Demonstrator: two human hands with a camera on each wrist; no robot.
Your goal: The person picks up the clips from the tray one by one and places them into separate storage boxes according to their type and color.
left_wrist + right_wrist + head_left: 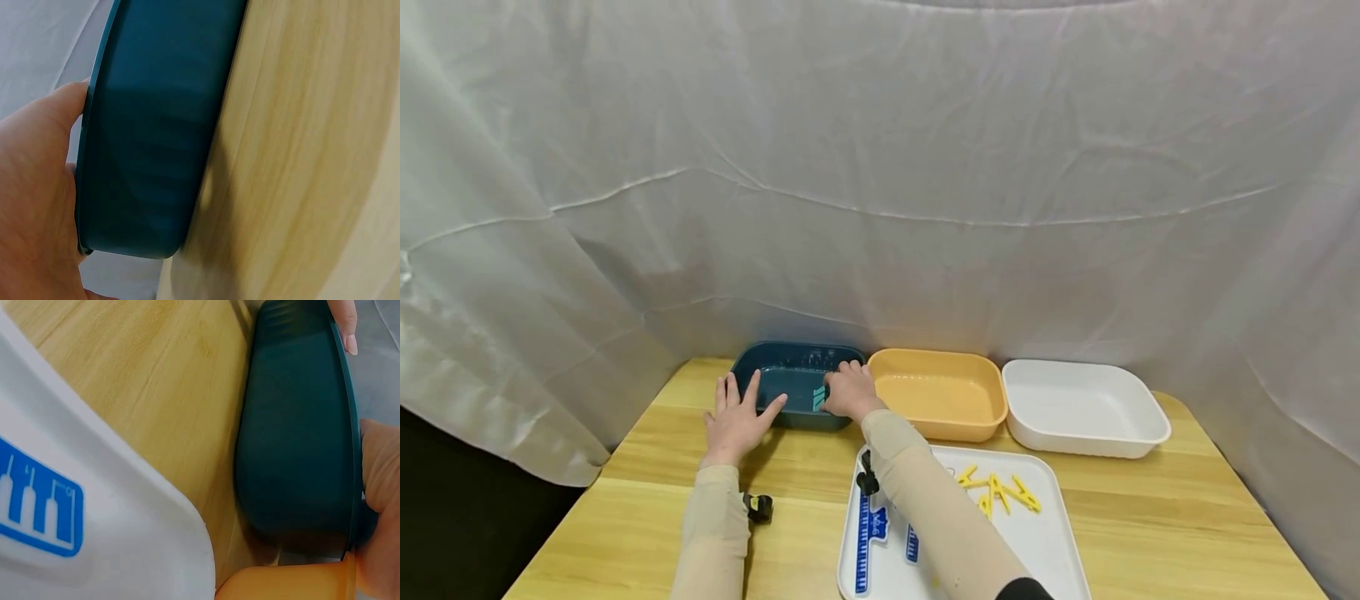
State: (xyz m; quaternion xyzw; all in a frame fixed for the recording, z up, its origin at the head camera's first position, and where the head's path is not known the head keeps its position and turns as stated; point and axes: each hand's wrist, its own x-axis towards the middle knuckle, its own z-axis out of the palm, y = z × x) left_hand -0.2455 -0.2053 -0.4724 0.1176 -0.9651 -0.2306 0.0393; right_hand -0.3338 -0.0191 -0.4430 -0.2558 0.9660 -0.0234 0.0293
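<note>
My right hand (pixel 848 392) reaches over the front right of the dark teal bin (pixel 767 417), its fingers curled down. By the thumb, a small dark thing with light teal stripes (pixel 818 398) is gripped low inside the bin; its kind cannot be told, as the hand covers much of it. My left hand (pixel 735 423) lies with spread fingers over the bin's front left rim. In the left wrist view, that hand (pixel 37 181) touches the rim from the inner side. The bin's front wall (pixel 294 437) fills the middle of the right wrist view.
A yellow bin (pixel 940 429) and a white bin (pixel 1090 446) stand in a row to the right. In front, a white tray (pixel 1048 550) carries yellow clothespins (pixel 996 492) and blue ruler-like strips (pixel 862 542), partly under my right forearm. A grey curtain (pixel 925 275) hangs behind.
</note>
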